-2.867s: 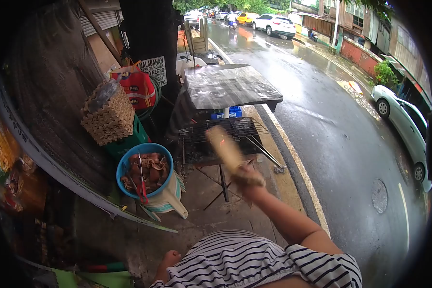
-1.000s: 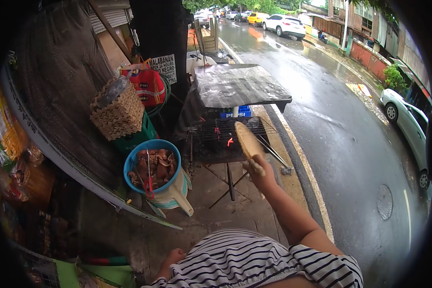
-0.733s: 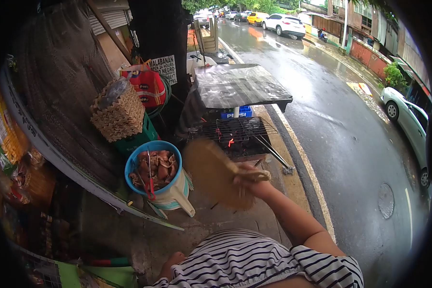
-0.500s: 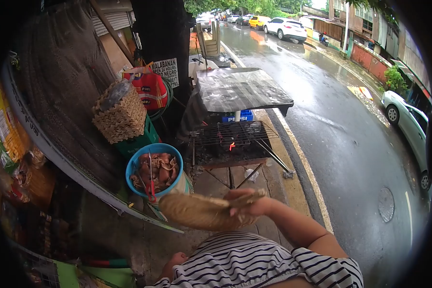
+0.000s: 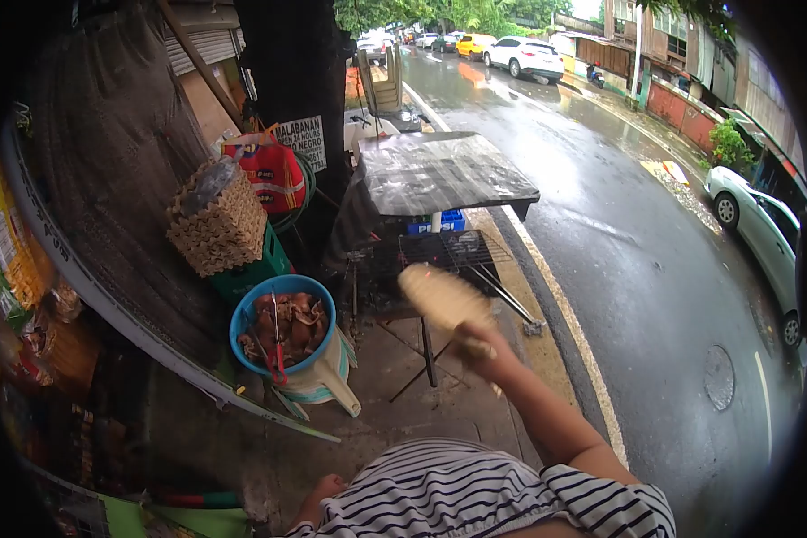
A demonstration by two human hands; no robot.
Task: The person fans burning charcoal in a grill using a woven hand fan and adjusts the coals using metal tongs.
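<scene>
My right hand (image 5: 481, 348) grips the handle of a woven fan (image 5: 444, 296), blurred by motion, in front of the grill. Behind the fan, the wire grate (image 5: 462, 247) lies over dark coals on a stand with crossed legs. My left hand (image 5: 328, 489) hangs low beside my striped shirt, and its fingers look curled, but whatever is in them, if anything, is hidden. To the left, a blue basin (image 5: 328, 352) of meat rests on a light-coloured stool (image 5: 340, 377). Red-handled tongs (image 5: 278, 360) lie on the meat.
A dark sheet-covered table (image 5: 439, 170) stands behind the grill. Egg trays (image 5: 215, 224) are stacked on a green crate (image 5: 242, 278) at the left. A curved counter edge (image 5: 152, 350) runs along the left side. To the right is a wet road (image 5: 637, 287) with parked cars.
The fan has swung up and forward from near my shirt to the grill, and my right hand moved with it. My left hand stays low. The view has shifted slightly.
</scene>
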